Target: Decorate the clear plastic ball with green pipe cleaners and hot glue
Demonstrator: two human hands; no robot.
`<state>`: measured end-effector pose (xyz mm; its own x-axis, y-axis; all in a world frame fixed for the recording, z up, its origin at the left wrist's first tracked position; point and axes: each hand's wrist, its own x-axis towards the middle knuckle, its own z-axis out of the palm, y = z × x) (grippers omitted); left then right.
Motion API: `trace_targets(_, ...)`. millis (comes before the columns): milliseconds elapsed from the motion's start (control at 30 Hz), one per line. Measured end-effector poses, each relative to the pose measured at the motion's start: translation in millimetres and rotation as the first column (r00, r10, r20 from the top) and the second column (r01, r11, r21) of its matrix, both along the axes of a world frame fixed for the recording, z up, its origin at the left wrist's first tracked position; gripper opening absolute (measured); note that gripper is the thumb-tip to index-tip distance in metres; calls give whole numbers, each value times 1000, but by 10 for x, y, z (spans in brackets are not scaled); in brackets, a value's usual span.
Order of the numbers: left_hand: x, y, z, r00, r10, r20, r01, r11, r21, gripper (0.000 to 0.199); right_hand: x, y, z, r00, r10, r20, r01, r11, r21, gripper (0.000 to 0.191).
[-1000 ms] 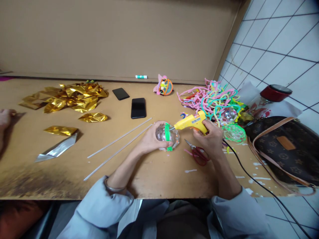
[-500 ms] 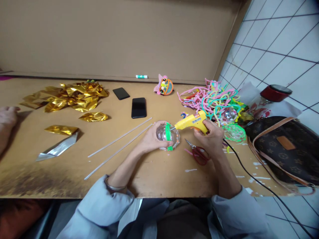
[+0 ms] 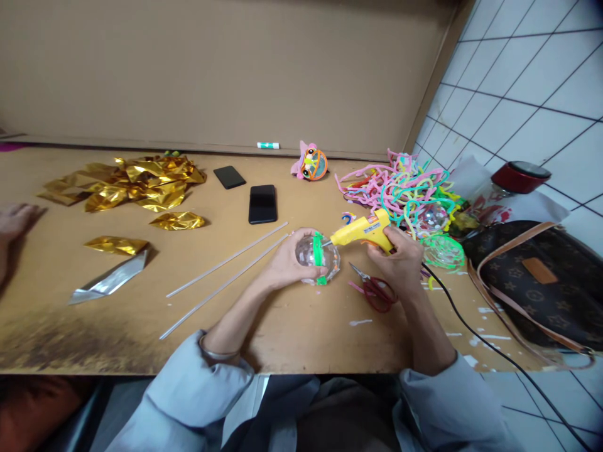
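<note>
My left hand [image 3: 288, 260] is wrapped round a clear plastic ball [image 3: 306, 252] with a bright green band across it. In my right hand [image 3: 399, 258] is a yellow glue gun [image 3: 360, 231], its nozzle pointing left at the green band. Whether the tip touches the band cannot be made out. Red-handled scissors [image 3: 378, 293] lie on the table just below the glue gun, beside my right hand. Two thin clear sticks [image 3: 226, 260] lie to the left of the ball.
Two dark phones [image 3: 262, 204], a decorated ball [image 3: 311, 163], gold foil [image 3: 155, 182] and tangled pipe cleaners [image 3: 391, 188] lie on the table [image 3: 301, 339]. A brown bag [image 3: 541, 282] and a black cord are at right. Another person's hand [image 3: 16, 223] rests at far left.
The other person's hand at the far left has shifted slightly. My hands, the ball and the glue gun are almost unmoved.
</note>
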<state>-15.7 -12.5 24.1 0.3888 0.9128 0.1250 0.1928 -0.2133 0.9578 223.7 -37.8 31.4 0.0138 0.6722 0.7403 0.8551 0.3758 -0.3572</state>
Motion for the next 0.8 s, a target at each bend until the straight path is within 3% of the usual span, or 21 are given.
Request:
trace_targets(300,-1,0,9,1000,-5,-1,5,1000,4,67,18,-7,4,998,56,20,-57,998,34,20)
trace_targets(800,-1,-8,10,1000,-8,9,8,1000,2,67,17,-6,-4,999,46,23,-47,997,55,16)
